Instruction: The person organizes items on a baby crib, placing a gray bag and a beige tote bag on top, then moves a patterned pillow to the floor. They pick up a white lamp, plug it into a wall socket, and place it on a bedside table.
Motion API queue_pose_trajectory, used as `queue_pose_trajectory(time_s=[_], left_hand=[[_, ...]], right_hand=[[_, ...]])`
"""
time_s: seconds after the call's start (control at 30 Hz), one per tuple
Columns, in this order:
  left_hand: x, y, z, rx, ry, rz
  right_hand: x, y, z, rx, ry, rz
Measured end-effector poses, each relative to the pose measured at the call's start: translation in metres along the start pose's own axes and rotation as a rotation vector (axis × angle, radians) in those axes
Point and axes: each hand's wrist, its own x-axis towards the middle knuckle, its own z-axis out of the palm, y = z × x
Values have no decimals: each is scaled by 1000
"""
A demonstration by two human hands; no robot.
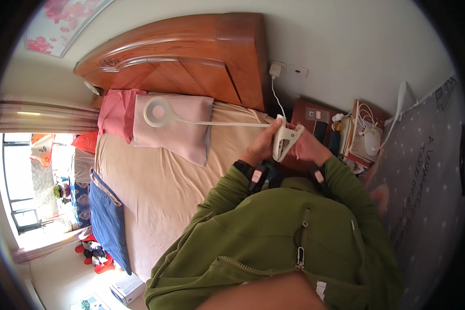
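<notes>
A white clip-on ring lamp (286, 136) is held in front of my body by my left hand (261, 142), whose thumb lies along the top of its clamp. The thin lamp neck (224, 124) reaches left over the bed and ends in the round ring head (157, 112), above a pink pillow (182, 133). My right hand (309, 146) is right behind the clamp, slightly blurred. Its fingers are partly hidden by the clamp, so I cannot tell whether they grip it. A white cable (278, 97) runs from near the clamp to a plug adapter (275, 70) in the wall socket.
The bed (166, 193) with its wooden headboard (170, 50) spreads to the left, a folded blue quilt (108, 221) on its far side. At the right, a bedside table (303, 110) carries books (347, 133), a coiled cable (366, 114) and a white device (372, 142). Grey patterned fabric (418, 174) hangs beside it.
</notes>
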Motion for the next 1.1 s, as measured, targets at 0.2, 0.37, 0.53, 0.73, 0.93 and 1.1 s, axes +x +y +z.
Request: queue_pose_trajectory(time_s=[0.2,0.37,0.53,0.73,0.93,1.1], left_hand=[[-7,12,-13,-71,127,156],[-18,32,-44,-170,139,188],[-28,48,-96,-280,182,191],[-22,61,-135,-540,170,215],[-17,75,-146,-482,110,198],[-10,71,-142,-348,433,173]], right_hand=[[9,-60,9,251,446,-494],[-36,-124,44,77,449,-639],[-47,-169,101,-150,409,-716],[-46,-181,143,-506,601,-1097],[-25,-163,148,-1028,923,-1367],[19,-104,114,-1854,501,-1184]])
